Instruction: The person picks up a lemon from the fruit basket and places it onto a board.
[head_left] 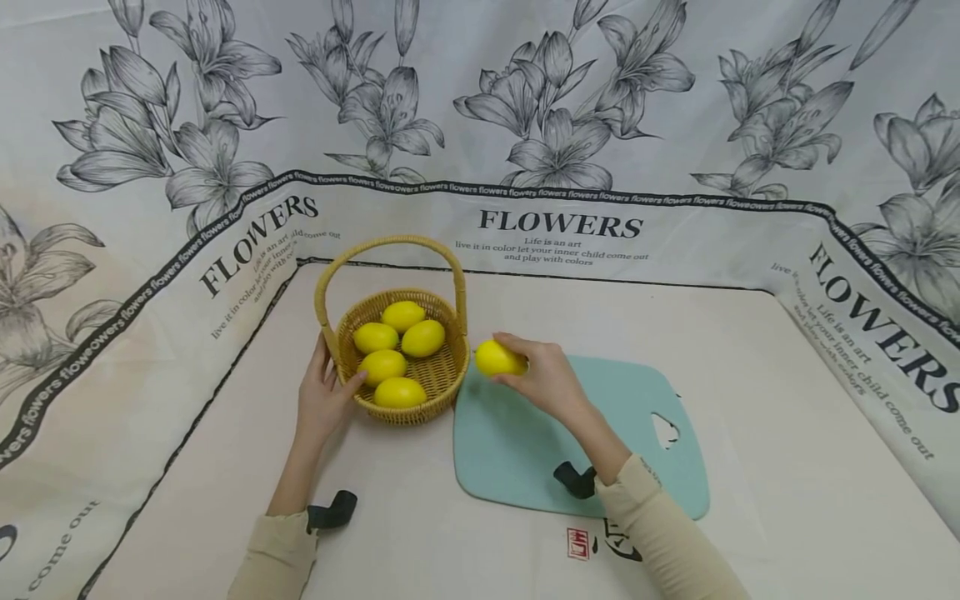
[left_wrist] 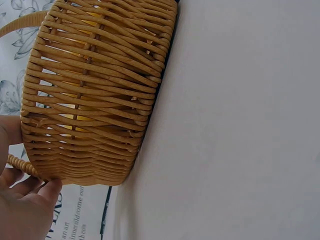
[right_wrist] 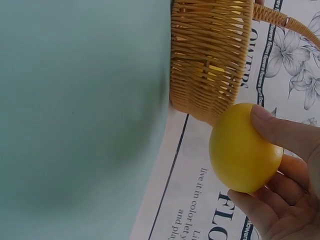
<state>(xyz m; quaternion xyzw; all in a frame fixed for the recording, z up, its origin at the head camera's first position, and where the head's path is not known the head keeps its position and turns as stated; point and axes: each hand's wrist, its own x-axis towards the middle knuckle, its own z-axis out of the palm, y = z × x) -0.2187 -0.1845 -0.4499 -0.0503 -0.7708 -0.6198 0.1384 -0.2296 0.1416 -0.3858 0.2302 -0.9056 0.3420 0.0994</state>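
A wicker basket (head_left: 432, 377) with a tall arched handle stands left of the middle, holding several yellow lemons (head_left: 423, 338). My left hand (head_left: 322, 402) grips its left side, thumb over the rim and fingers against the outer wall. Seen in the left wrist view, the thumb and fingertips lie around the woven rim near the handle's base. To the right of the basket, my right hand (head_left: 553, 385) holds another lemon (head_left: 498, 358) between thumb and fingers, raised over the far left edge of a light blue cutting board (head_left: 525, 454). That lemon is apart from the basket in the head view.
The cutting board lies flat, close against the basket's right side, with a handle cutout at its right. A pale cloth printed with flowers and lettering covers the table (head_left: 390, 517) and rises behind as a backdrop (head_left: 420, 212). Dark camera mounts (head_left: 333, 510) sit at both wrists.
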